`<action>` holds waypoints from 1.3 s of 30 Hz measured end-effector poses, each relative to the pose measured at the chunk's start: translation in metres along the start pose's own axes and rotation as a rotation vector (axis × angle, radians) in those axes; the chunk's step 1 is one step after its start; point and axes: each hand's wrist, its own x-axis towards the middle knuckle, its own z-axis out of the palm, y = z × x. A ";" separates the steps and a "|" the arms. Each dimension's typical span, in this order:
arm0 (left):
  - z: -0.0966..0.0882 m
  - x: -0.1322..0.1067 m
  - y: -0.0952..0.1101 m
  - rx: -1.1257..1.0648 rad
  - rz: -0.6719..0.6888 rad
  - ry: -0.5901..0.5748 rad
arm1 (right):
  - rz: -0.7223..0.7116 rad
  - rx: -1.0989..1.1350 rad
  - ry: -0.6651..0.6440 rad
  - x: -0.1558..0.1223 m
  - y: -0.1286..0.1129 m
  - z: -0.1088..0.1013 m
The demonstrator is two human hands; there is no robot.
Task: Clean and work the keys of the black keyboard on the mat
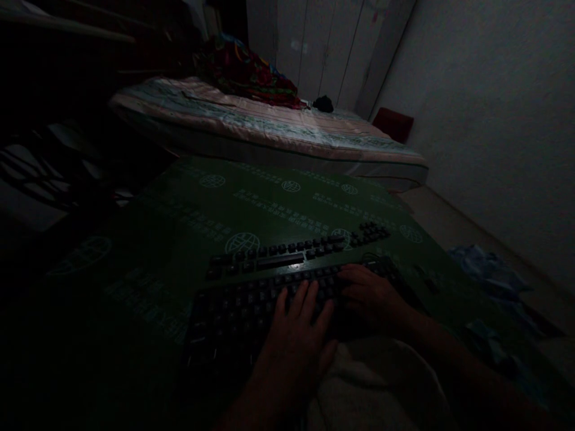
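Observation:
A black keyboard [233, 311] lies in front of me, some of its detail lost in the dark. My left hand [296, 329] rests over its middle with the fingers spread and the fingertips on the keys. Farther right, my right hand [371, 293] lies across the keyboard, its fingers stretched to the left and touching the upper rows; no held thing shows there. Behind the keyboard, loose black keycaps [309, 244] stand in rows, and a long space bar keycap [281, 260] is among them. More small keycaps [372, 230] are grouped at the right end.
The keyboard sits on a green board [179, 209] printed with white globe marks and lettering. A light cloth [377, 377] is close to my body. Beyond are a bed [269, 129], a red patterned blanket [251, 72] and a pale wall [494, 102]. Dim cloth [487, 272] lies right.

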 end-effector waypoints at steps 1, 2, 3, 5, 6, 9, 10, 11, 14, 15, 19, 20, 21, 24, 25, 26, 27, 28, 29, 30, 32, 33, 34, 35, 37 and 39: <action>0.000 0.000 0.000 0.002 0.002 0.000 | -0.005 -0.006 -0.007 0.000 0.000 0.000; 0.000 0.000 0.000 0.004 0.002 0.000 | -0.011 -0.012 -0.010 0.000 0.000 0.000; -0.001 0.000 0.000 0.006 0.002 -0.003 | -0.017 -0.019 -0.008 0.001 0.001 0.000; 0.000 0.000 0.000 0.009 -0.001 -0.012 | -0.032 -0.032 0.004 0.002 0.000 -0.001; 0.000 0.000 0.000 0.010 -0.001 -0.015 | -0.042 -0.034 0.010 0.002 0.000 -0.001; 0.002 -0.001 0.000 0.012 0.000 -0.008 | -0.055 -0.039 -0.001 0.005 -0.001 -0.002; 0.002 -0.001 0.000 0.012 0.000 -0.003 | -0.056 -0.044 -0.013 0.006 -0.002 -0.002; 0.002 -0.001 0.000 0.010 -0.001 -0.001 | -0.057 -0.052 -0.027 0.007 -0.003 -0.002; 0.001 -0.001 0.000 0.001 -0.001 -0.007 | -0.063 -0.074 -0.051 0.008 -0.003 -0.002; 0.001 -0.001 0.000 -0.002 -0.001 -0.010 | -0.068 -0.076 -0.051 0.008 -0.003 -0.002; -0.001 -0.001 0.000 -0.002 -0.001 -0.001 | -0.086 -0.084 -0.032 0.004 -0.001 -0.001; -0.001 0.000 0.000 -0.002 -0.001 0.001 | -0.090 -0.088 -0.017 0.003 0.000 0.000; -0.001 0.000 0.000 -0.002 -0.001 0.005 | -0.094 -0.090 0.001 0.001 0.000 0.001; -0.001 0.000 0.000 -0.002 -0.002 0.003 | -0.102 -0.082 0.065 -0.002 0.002 0.004; -0.001 0.000 0.000 -0.003 0.000 0.000 | -0.100 -0.080 0.075 -0.003 0.002 0.004; -0.001 0.000 0.000 -0.003 0.001 -0.004 | -0.096 -0.083 0.077 -0.003 0.003 0.005; -0.001 0.000 0.000 -0.003 0.002 -0.006 | -0.093 -0.093 0.073 -0.004 0.003 0.006; -0.001 0.000 0.000 -0.002 0.002 -0.004 | -0.092 -0.110 0.064 -0.005 0.002 0.006; -0.001 0.000 0.000 0.000 0.004 -0.001 | -0.098 -0.133 0.062 -0.006 0.001 0.007; 0.000 0.000 0.000 0.002 0.003 0.002 | -0.108 -0.162 0.068 -0.008 0.000 0.007; 0.001 -0.001 0.000 0.009 -0.001 0.008 | -0.121 -0.226 0.092 -0.013 -0.005 0.009; 0.001 -0.001 0.000 0.012 0.000 0.013 | -0.121 -0.255 0.099 -0.015 -0.008 0.010; 0.002 -0.001 0.000 0.015 0.002 0.016 | -0.121 -0.278 0.105 -0.018 -0.010 0.011; 0.002 -0.001 0.000 0.017 0.004 0.019 | -0.120 -0.296 0.106 -0.020 -0.013 0.012; 0.002 -0.001 0.000 0.014 0.007 0.022 | -0.121 -0.319 0.107 -0.024 -0.017 0.013; 0.001 0.000 0.000 0.001 0.003 0.017 | -0.116 -0.339 0.114 -0.027 -0.020 0.015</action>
